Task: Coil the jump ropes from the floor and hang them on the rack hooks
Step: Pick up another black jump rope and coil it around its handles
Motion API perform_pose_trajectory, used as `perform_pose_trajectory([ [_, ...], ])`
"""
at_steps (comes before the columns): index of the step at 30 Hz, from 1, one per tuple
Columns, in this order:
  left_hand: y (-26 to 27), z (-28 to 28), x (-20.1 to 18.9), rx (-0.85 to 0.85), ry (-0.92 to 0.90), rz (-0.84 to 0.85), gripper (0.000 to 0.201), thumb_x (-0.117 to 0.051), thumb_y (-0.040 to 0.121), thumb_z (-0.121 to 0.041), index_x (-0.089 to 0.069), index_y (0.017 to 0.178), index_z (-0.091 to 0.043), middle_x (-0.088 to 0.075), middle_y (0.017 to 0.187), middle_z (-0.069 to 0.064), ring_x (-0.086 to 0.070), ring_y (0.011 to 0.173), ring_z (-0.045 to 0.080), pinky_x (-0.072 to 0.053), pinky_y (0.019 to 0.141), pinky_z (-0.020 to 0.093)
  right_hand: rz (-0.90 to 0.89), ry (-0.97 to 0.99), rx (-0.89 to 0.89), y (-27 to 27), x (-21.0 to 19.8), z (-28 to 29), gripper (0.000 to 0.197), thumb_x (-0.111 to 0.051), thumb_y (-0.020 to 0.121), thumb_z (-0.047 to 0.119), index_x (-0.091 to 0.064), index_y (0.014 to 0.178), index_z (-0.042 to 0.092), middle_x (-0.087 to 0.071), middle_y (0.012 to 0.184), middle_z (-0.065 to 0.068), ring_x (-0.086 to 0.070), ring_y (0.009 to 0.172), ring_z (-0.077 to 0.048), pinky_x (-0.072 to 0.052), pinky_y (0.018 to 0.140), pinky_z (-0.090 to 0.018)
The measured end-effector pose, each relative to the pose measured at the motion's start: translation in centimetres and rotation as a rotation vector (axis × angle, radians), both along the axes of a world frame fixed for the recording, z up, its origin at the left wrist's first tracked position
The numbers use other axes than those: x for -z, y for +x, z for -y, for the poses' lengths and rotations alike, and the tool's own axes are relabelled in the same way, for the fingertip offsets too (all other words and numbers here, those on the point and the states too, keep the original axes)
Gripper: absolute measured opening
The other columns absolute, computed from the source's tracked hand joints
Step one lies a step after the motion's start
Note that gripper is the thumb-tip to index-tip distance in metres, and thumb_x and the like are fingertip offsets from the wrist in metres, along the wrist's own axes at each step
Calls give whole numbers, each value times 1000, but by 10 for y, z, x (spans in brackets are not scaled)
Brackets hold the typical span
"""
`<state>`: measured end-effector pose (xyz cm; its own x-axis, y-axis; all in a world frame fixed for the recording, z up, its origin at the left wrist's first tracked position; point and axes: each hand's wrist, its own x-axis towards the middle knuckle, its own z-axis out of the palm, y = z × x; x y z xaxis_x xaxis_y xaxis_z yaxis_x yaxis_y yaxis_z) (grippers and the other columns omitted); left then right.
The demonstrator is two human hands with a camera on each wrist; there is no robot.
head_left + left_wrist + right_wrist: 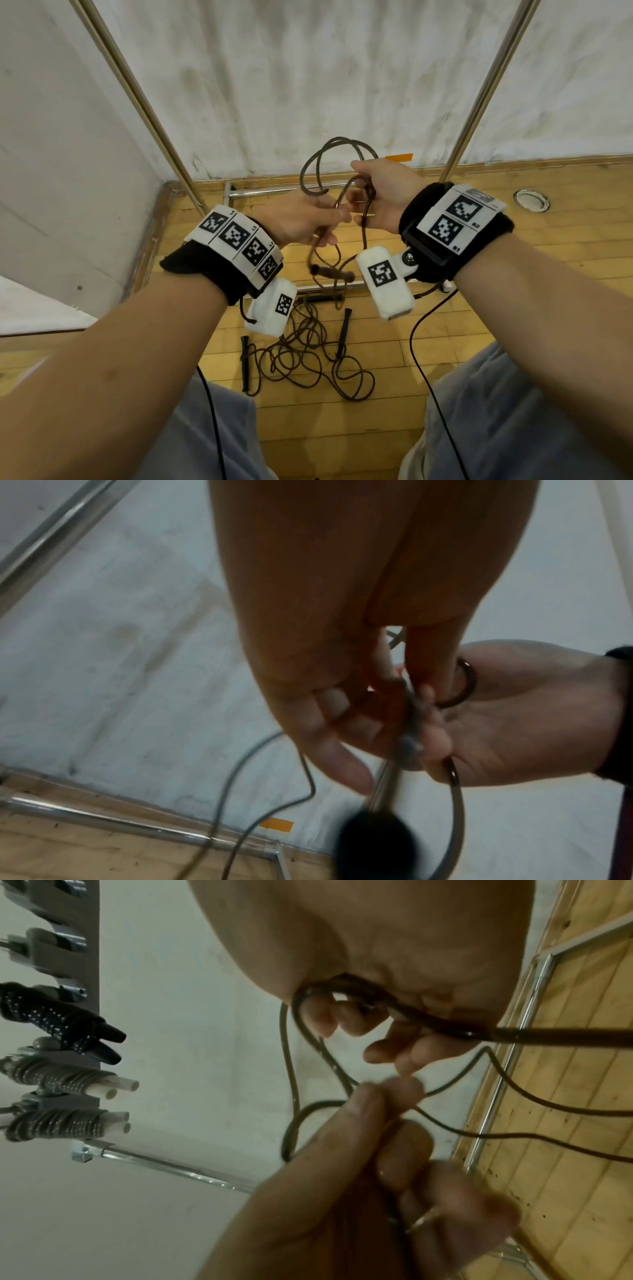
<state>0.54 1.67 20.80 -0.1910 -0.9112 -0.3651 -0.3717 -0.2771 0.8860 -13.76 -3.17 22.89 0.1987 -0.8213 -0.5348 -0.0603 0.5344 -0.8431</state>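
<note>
Your left hand [301, 219] and right hand [380, 195]: each grip closed round loops of thin dark-brown jump rope [329, 161], held above wooden floor [479, 308]. Second tangled dark rope [308, 359]: on floor below.

Wooden plank floor with a tangled jump rope lying on it

The light wood floor [394, 404] carries a loose tangle of dark jump rope [308, 359] with two black handles, the chrome base bars of a rack [274, 192], and a round metal fitting [531, 200] set near the wall
</note>
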Motion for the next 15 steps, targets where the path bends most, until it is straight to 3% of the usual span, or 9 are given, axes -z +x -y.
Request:
perform_pose_trajectory([
  [3,12,4,0,-106,-67,52,31,-57,94,-23,-72,66,-23,-65,82,8,-65,66,12,-55,68,30,-7,6,4,-8,0,6,31,-48,94,33,-42,68,18,-48,63,-1,-49,58,-17,-39,58,-27],
  [6,30,8,0,-238,-102,99,18,-60,92,-22,-72,80,-16,-68,72,5,-68,69,14,-55,62,26,116,47,46,-13,-4,11,35,-48,95,31,-40,64,17,-46,61,-3,-48,55,-18,-39,58,-28],
  [8,37,9,2,-262,-140,159,17,-63,91,-21,-72,86,-8,-71,74,8,-68,69,20,-56,66,32,273,78,112,-15,-8,14,39,-48,95,28,-39,60,15,-46,60,-3,-51,56,-18,-43,62,-31],
  [10,37,7,5,-197,-185,274,17,-64,90,-22,-74,84,-10,-72,70,6,-67,70,23,-56,75,38,451,114,209,-14,-12,16,39,-48,96,26,-38,59,15,-46,59,-3,-54,58,-19,-46,70,-35],
  [11,35,6,7,-144,-194,336,17,-64,90,-24,-74,82,-13,-72,69,3,-68,71,20,-57,76,37,537,131,271,-14,-15,17,38,-46,97,25,-38,61,14,-45,56,-3,-56,57,-20,-46,72,-36],
  [13,29,3,10,-41,-186,411,13,-63,90,-24,-72,81,-19,-71,69,-5,-67,64,3,-55,65,29,639,131,359,-11,-17,19,37,-42,98,25,-37,63,14,-41,49,-2,-56,56,-22,-45,73,-39],
  [15,24,2,12,32,-185,442,11,-64,88,-19,-71,87,-12,-69,74,-12,-63,60,-4,-53,59,24,694,122,371,-6,-18,18,37,-39,100,26,-35,65,14,-34,50,0,-45,53,-19,-43,74,-41],
])
